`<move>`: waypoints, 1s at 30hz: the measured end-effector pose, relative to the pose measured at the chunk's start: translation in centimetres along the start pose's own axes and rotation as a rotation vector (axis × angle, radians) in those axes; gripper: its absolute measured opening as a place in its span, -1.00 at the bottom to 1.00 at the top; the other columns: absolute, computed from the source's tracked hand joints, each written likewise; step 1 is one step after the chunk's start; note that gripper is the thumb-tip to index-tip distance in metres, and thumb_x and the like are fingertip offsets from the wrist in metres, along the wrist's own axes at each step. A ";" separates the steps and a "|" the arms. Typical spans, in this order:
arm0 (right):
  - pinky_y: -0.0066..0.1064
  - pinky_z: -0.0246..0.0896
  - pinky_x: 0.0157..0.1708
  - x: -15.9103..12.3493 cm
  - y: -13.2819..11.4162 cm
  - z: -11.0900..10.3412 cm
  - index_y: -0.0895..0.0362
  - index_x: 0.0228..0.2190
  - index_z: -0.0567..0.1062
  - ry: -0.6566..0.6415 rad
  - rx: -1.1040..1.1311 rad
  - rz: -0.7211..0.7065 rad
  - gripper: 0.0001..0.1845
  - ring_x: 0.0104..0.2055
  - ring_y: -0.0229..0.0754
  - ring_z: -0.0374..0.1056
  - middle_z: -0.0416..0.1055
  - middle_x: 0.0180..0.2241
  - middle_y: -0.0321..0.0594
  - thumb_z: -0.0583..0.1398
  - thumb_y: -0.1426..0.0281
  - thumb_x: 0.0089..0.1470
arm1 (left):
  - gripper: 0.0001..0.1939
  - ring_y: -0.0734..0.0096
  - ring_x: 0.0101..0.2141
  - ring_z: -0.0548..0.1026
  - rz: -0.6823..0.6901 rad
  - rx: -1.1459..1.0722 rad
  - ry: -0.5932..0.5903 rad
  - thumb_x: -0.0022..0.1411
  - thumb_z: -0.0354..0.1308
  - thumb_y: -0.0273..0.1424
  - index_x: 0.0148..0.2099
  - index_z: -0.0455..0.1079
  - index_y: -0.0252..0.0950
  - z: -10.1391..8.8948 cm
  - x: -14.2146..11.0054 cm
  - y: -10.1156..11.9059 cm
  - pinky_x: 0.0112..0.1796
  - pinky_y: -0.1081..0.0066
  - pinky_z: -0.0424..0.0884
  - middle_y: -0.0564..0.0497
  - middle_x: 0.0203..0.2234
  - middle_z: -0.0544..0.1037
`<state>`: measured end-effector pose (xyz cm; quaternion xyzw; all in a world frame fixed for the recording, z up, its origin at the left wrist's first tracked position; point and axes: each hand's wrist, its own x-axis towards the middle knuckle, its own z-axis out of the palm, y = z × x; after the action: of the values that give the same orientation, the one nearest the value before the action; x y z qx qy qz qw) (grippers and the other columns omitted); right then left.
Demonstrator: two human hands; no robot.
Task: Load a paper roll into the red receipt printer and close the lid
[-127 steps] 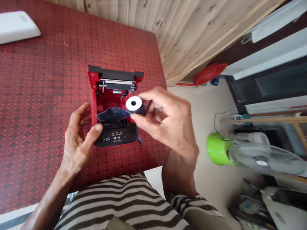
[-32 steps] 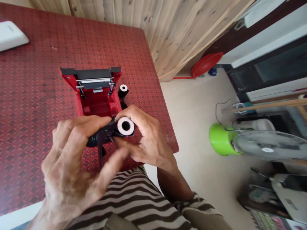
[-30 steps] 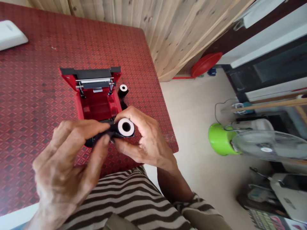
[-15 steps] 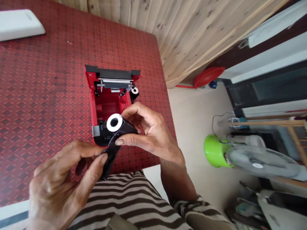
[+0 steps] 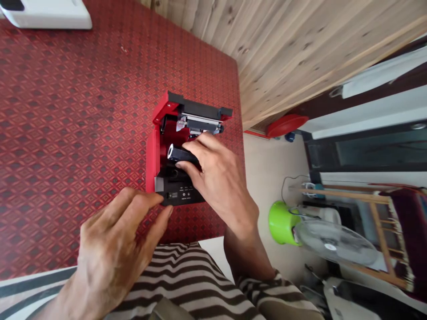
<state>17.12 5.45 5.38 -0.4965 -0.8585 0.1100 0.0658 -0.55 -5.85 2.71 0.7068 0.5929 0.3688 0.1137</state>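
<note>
A red and black label printer (image 5: pixel 152 153) sits on the table with its lid (image 5: pixel 200 109) raised. My right hand (image 5: pixel 216 178) reaches over it and grips a small black paper roll (image 5: pixel 183 154) between thumb and fingers. The roll lies at or just inside the compartment, and its white end faces left; my hand covers its right end. At the printer's front left corner, my left hand (image 5: pixel 116 240) has thumb and forefinger apart and holds nothing. Its forefinger tip meets the black front panel (image 5: pixel 180 195).
The printer stands on a red patterned tabletop (image 5: pixel 83 133), with a white device (image 5: pixel 50 15) at the far left. Wood planking (image 5: pixel 283 44) borders the table's far side. On the floor to the right are a lime green bucket (image 5: pixel 280 222) and a fan (image 5: pixel 336 242).
My right hand has brought the roll down into the printer opening and turned it. The left hand has released the strip's loose end. The view has shifted, so the printer appears farther right.
</note>
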 end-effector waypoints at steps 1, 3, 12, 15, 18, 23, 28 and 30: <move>-0.22 0.41 -0.07 0.1 -0.1 0.1 0.11 -0.13 0.60 -0.027 -0.020 -0.003 -0.88 -0.07 0.00 0.49 0.54 -0.10 -0.10 0.33 0.45 0.29 | -0.92 0.45 -0.36 0.66 0.022 0.016 0.008 0.42 0.27 -0.35 -0.10 0.48 -0.24 0.0 0.1 -0.1 -0.28 0.46 0.57 0.08 -0.33 0.67; -0.25 0.40 -0.12 0.3 -0.2 0.3 0.12 -0.11 0.60 -0.078 -0.037 -0.010 -0.87 -0.10 -0.04 0.50 0.55 -0.08 -0.10 0.29 0.49 0.32 | -0.86 0.41 -0.33 0.66 0.055 0.021 0.003 0.40 0.29 -0.38 -0.03 0.48 -0.27 0.1 0.3 -0.1 -0.23 0.43 0.60 0.04 -0.28 0.69; -0.30 0.20 -0.39 2.2 0.0 1.1 0.12 -0.18 0.64 -0.216 -0.128 0.024 -0.87 -0.24 -0.08 0.55 0.63 -0.15 -0.09 0.26 0.48 0.33 | -0.86 0.47 -0.32 0.64 0.047 -0.018 0.020 0.38 0.30 -0.45 -0.03 0.49 -0.23 0.6 0.6 -0.7 -0.16 0.44 0.58 0.10 -0.29 0.68; -0.30 0.21 -0.40 2.8 0.2 1.2 0.13 -0.25 0.66 -0.267 -0.181 0.034 -0.84 -0.25 -0.03 0.57 0.66 -0.22 -0.03 0.24 0.48 0.33 | -0.86 0.46 -0.30 0.65 0.015 -0.017 0.007 0.39 0.28 -0.46 -0.02 0.49 -0.19 0.7 0.4 -1.1 -0.13 0.41 0.57 0.11 -0.29 0.68; -0.27 0.27 -0.37 2.9 0.3 1.3 0.14 -0.25 0.67 -0.283 -0.186 0.044 -0.84 -0.23 0.03 0.59 0.67 -0.22 -0.01 0.25 0.45 0.34 | -0.84 0.47 -0.30 0.65 -0.001 -0.023 0.005 0.39 0.27 -0.48 -0.01 0.50 -0.17 0.8 0.4 -1.4 -0.15 0.43 0.56 0.12 -0.28 0.68; -0.21 0.44 -0.18 2.0 0.8 0.9 0.16 -0.08 0.64 -0.199 -0.058 0.010 -0.81 -0.13 0.00 0.59 0.65 -0.06 -0.01 0.22 0.49 0.37 | -0.82 0.44 -0.33 0.62 -0.048 -0.023 0.043 0.36 0.29 -0.47 -0.02 0.53 -0.13 0.5 0.5 -1.7 -0.20 0.40 0.55 0.13 -0.30 0.68; -0.15 0.45 0.12 -0.5 1.2 -0.7 0.17 0.02 0.60 -0.011 0.200 -0.168 -0.78 0.04 -0.05 0.56 0.62 0.04 -0.07 0.20 0.41 0.43 | -0.85 0.47 -0.40 0.54 -0.165 0.013 0.151 0.32 0.35 -0.39 -0.06 0.61 -0.08 0.0 0.7 -2.6 -0.33 0.37 0.43 0.18 -0.34 0.66; -0.14 0.41 0.18 -1.4 1.3 -0.8 0.19 0.06 0.58 -0.026 0.270 -0.272 -0.69 0.07 -0.05 0.55 0.63 0.04 -0.08 0.27 0.28 0.39 | -0.84 0.50 -0.42 0.50 -0.195 -0.018 0.172 0.30 0.37 -0.40 -0.07 0.62 -0.10 0.0 0.7 -2.9 -0.36 0.37 0.39 0.18 -0.35 0.65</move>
<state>19.10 4.92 5.83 -0.3610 -0.8959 0.2208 0.1351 -2.73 -4.38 1.27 0.6104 0.6631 0.4206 0.1042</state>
